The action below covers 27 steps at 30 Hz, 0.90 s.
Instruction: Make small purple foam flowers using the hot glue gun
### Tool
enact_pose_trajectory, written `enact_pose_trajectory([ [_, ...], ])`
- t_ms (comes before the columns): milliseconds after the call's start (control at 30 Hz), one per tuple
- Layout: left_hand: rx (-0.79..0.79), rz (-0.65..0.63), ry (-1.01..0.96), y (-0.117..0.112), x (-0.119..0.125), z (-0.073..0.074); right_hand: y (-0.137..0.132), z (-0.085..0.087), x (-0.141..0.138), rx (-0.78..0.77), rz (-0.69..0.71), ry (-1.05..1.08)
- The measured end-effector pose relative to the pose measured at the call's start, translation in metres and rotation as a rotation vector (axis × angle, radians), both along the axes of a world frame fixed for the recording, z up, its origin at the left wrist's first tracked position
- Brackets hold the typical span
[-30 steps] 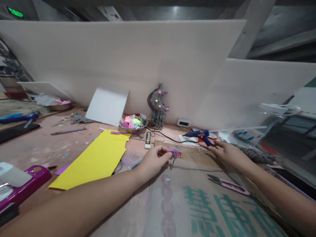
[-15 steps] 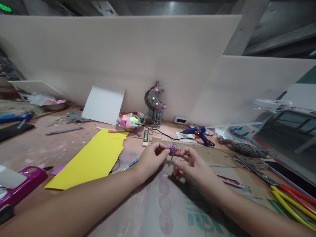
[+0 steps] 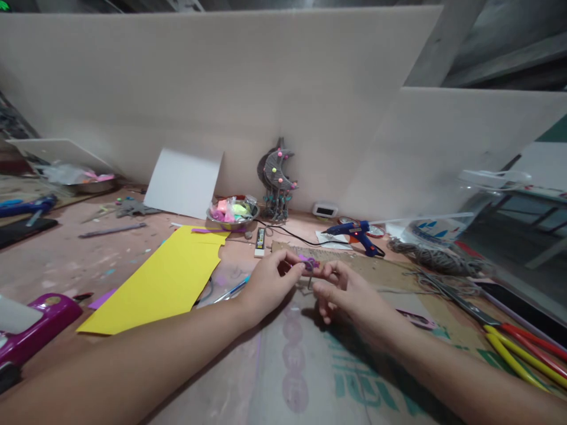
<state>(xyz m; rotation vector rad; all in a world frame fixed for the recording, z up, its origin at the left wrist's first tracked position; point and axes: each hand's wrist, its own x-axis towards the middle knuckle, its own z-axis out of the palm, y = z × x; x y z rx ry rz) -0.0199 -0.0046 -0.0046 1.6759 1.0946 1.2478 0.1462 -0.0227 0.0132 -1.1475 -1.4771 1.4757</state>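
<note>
A small purple piece with a loop of grey yarn around it (image 3: 309, 263) is held up over the cardboard, too small for its exact kind to show. My left hand (image 3: 271, 288) pinches its left end between thumb and fingers. At the right end, the curled fingers of my right hand (image 3: 348, 290) close on it, with the thumb bent below. A short tail of grey yarn hangs between the two hands. Beneath them lies a cardboard sheet (image 3: 310, 366) with printed marks under a clear film.
A blue glue gun (image 3: 357, 231), grey yarn (image 3: 434, 258), scissors (image 3: 491, 327) and a pink cutter (image 3: 416, 319) lie to the right. Yellow foam sheet (image 3: 155, 289), a pen (image 3: 233, 288) and a magenta tool (image 3: 42, 324) are left. Behind stand a clay bowl (image 3: 233, 219) and moon ornament (image 3: 277, 171).
The view has tilted down slightly. The right hand's lower fingers have uncurled a little, and the yarn loop on the purple piece shows more clearly. Both hands stay at the piece.
</note>
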Motion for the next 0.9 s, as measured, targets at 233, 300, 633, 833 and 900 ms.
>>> enact_pose_trajectory([
  [233,-0.014,0.013,0.032,0.002,0.000,-0.004,0.004,-0.001,0.011,0.164,-0.025,-0.135],
  [300,-0.011,0.007,0.038,0.002,0.000,-0.004,0.006,0.003,0.015,0.344,-0.097,-0.282],
  [633,0.017,-0.114,0.062,0.000,0.001,-0.002,0.008,0.001,0.022,1.005,-0.151,-0.703],
  [833,0.017,-0.112,0.062,0.001,0.001,-0.004,0.011,0.000,0.028,1.100,-0.107,-0.756],
  [900,0.012,-0.115,0.065,0.002,0.001,-0.005,0.012,0.000,0.029,1.090,-0.102,-0.747],
])
